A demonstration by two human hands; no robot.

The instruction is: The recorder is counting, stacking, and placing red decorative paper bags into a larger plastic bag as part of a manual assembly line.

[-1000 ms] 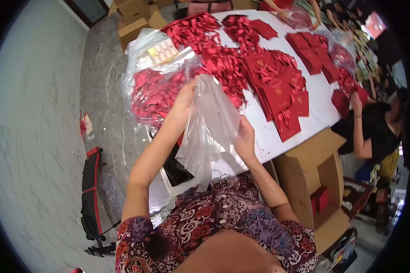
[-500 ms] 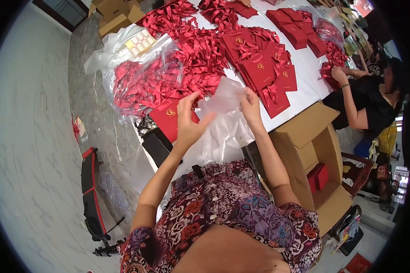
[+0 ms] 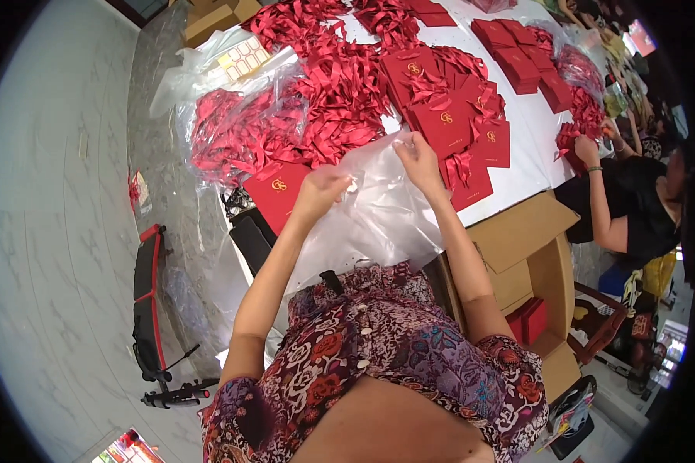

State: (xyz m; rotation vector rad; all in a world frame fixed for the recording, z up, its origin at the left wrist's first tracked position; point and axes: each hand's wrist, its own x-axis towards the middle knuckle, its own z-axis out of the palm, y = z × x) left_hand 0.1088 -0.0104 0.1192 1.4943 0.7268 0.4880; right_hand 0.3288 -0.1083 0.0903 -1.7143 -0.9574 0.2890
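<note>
A clear plastic bag point(image 3: 382, 204) hangs between my two hands at the near edge of the table. My left hand point(image 3: 324, 193) pinches its left side, and the fingers are slightly blurred. With thumb and fingers closed, my right hand point(image 3: 418, 163) grips the bag's upper right edge. Beside my left hand lies a red gift bag point(image 3: 274, 193) with a gold emblem, partly covered by my forearm and the plastic. Several more red gift bags point(image 3: 444, 123) with ribbon handles lie overlapped just beyond my right hand.
Heaps of red ribbon point(image 3: 336, 92) cover the table's middle, some inside plastic at the left. Red boxes point(image 3: 517, 65) are stacked farther right. An open cardboard carton point(image 3: 552, 285) stands at my right. A co-worker's hand point(image 3: 587, 150) handles red items at the table's right side.
My left hand has closed from spread fingers onto the plastic bag. The bag is now spread wider between both hands. The whole view has shifted slightly.
</note>
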